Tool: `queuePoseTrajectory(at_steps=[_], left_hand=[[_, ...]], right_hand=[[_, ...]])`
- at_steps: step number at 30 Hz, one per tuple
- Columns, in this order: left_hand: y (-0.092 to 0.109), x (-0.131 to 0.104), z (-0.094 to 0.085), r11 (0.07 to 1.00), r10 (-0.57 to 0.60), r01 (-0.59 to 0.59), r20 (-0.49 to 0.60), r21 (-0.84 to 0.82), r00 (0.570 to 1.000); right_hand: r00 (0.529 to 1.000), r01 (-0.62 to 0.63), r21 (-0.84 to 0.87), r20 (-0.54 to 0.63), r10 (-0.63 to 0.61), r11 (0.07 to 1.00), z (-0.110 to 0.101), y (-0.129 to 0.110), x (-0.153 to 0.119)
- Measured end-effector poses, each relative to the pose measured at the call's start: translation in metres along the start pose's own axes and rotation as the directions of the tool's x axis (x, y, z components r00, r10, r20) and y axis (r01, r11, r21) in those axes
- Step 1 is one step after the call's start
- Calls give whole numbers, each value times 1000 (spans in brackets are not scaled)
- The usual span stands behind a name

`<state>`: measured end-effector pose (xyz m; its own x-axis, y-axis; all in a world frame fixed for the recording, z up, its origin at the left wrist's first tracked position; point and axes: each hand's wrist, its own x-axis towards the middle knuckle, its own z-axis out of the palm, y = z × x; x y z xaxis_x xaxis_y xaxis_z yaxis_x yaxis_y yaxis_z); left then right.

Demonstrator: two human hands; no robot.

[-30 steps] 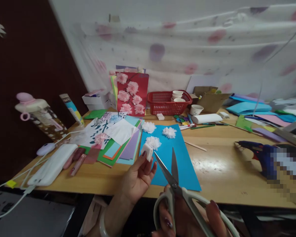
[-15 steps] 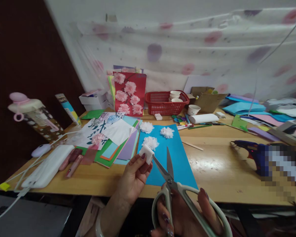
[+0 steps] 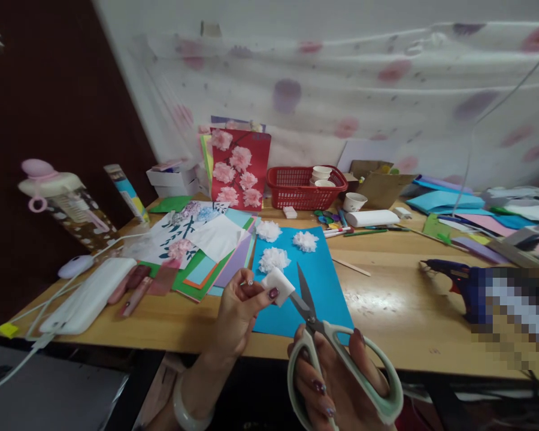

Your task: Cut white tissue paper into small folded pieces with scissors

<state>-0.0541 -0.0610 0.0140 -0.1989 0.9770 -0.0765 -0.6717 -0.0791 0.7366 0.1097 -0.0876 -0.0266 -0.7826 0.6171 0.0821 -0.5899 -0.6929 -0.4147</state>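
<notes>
My left hand (image 3: 240,305) pinches a small folded piece of white tissue paper (image 3: 278,287) between thumb and fingers. In my right hand (image 3: 327,383) is a pair of scissors (image 3: 313,323) with pale green handles, its blades parted and pointing away from me. One blade lies close by the paper's right edge; whether it touches, I cannot tell. Beneath them a blue sheet (image 3: 314,287) rests on the table, bearing three white crumpled-paper flowers (image 3: 273,260).
A red card with pink flowers (image 3: 240,167) stands at the back beside a red basket (image 3: 308,190) holding paper cups. Coloured papers (image 3: 233,272) lie left of the blue sheet. A glue gun (image 3: 458,278) is at right, a white power bank (image 3: 87,296) with cables at left.
The left hand has turned, so the folded paper now tilts to the right with the thumb over it. The scissors have swung slightly and their blades are closer together.
</notes>
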Motion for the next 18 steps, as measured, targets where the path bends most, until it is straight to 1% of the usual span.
queuePoseTrajectory(at_steps=[4,7,11,14,18], left_hand=[[-1,4,-5,998,-44,38,112,56,993],[-6,1,-5,992,-81,63,164,109,983],[-8,-2,-2,989,-88,68,158,133,984],[-6,-1,-1,990,-91,72,156,123,983],[0,2,-3,990,-74,50,182,134,981]], right_hand=[[999,-32,-49,-14,31,998,0,-6,2],[998,-60,-88,-34,57,994,1,-9,3],[999,-27,-113,-34,23,993,1,-6,0],[999,-5,-113,-36,1,994,0,-1,-1],[1000,-2,-106,-2,2,994,-1,4,2]])
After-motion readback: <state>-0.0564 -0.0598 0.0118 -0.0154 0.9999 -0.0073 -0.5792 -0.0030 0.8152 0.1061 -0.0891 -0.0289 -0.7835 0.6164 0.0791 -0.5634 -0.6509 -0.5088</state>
